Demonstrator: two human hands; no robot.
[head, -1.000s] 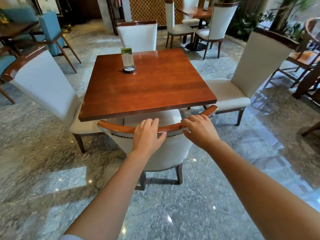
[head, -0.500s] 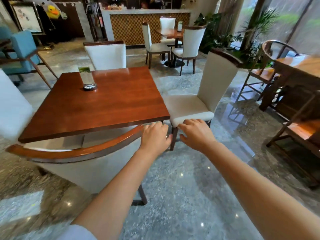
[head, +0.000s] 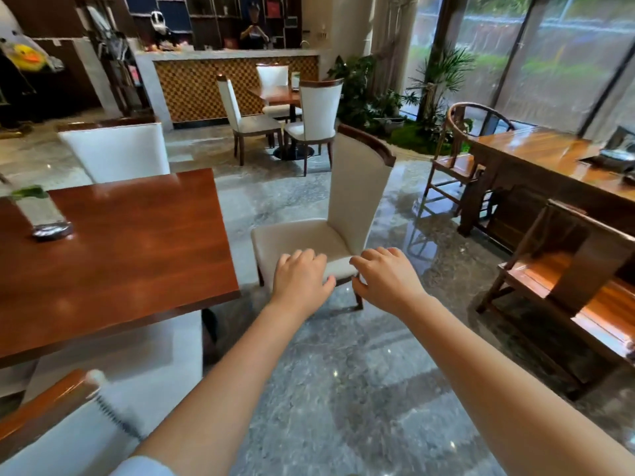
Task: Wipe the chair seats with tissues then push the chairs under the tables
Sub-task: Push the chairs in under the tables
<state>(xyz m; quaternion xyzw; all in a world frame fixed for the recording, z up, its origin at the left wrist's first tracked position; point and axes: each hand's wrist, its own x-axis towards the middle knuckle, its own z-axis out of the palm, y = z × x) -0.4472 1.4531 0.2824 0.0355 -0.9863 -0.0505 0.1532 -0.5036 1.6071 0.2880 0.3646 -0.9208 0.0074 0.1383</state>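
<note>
Reaching out with both arms toward centre frame: left hand and right hand side by side, palms down, fingers loosely spread and slightly curled, nothing held in either. No tissue visible. Both hands overlap the front edge of the white chair seat in the picture; cannot tell whether they touch it or hover short of it.

That chair sits centre frame, tall white back with a dark wood top rail, seat facing left toward the red-brown wooden surface. It stands clear of the surface, a strip of grey marble floor between them, seat not tucked under.

Surface fills the left of the frame. On it at the far left, a clear upright sign holder on a dark round base, blurred.

Second white chair at upper left, behind the far edge of the surface, backrest facing the camera. Third chair back at lower left, wood rail and studded white upholstery, heavily blurred, close to the camera and just beside the left forearm.

Right of frame: long wooden desk with wooden armchairs beside it. Upper centre: another small table with white chairs in front of a patterned counter. Plants by the windows, upper right.
</note>
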